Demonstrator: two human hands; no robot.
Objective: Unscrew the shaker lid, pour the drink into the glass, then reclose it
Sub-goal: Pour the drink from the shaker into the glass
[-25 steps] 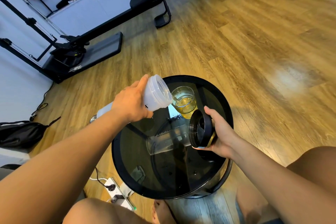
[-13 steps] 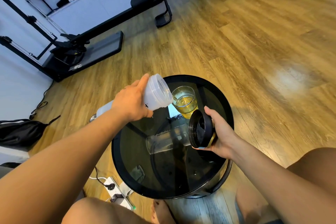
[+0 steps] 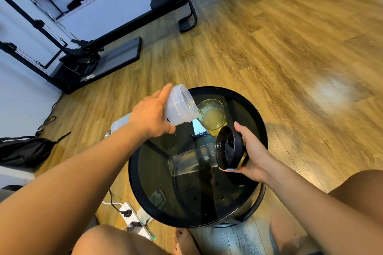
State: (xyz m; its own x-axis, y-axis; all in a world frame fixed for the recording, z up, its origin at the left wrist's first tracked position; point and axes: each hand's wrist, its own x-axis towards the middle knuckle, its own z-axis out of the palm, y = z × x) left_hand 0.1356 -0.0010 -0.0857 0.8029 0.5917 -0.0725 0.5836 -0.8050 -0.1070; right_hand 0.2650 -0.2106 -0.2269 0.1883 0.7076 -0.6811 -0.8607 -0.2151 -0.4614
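Mid-pour over a round black glass-topped table (image 3: 143, 174): left hand (image 3: 152, 119) wrapped around the translucent shaker (image 3: 180, 105), fingers closed on its upper body, index finger laid along the wall toward the threaded neck. Shaker tipped past level, open mouth aimed toward 3 o'clock and just over the near rim of the glass (image 3: 212, 117). Glass upright on the tabletop at about 12 o'clock, holding cloudy yellow-amber drink to well over half. Whether a stream is leaving the mouth, not clear at this size.

Right hand (image 3: 253, 154) at roughly 3 o'clock on the table, lifted above the surface, fingers and thumb closed on the black lid (image 3: 229, 148). Lid turned on edge, hollow underside facing 9 o'clock, a gold-coloured band at its lower rim beside the palm. Lid well apart from the shaker, just below and right of the glass.

Seen through the dark tabletop near centre, a clear cylinder (image 3: 192, 163) lying on its side. On the wooden floor (image 3: 290, 47) at 7 o'clock, a white power strip (image 3: 136, 221); at 9 o'clock, a black bag (image 3: 24, 151); at 11 o'clock, a black exercise machine (image 3: 99, 56) against the wall.
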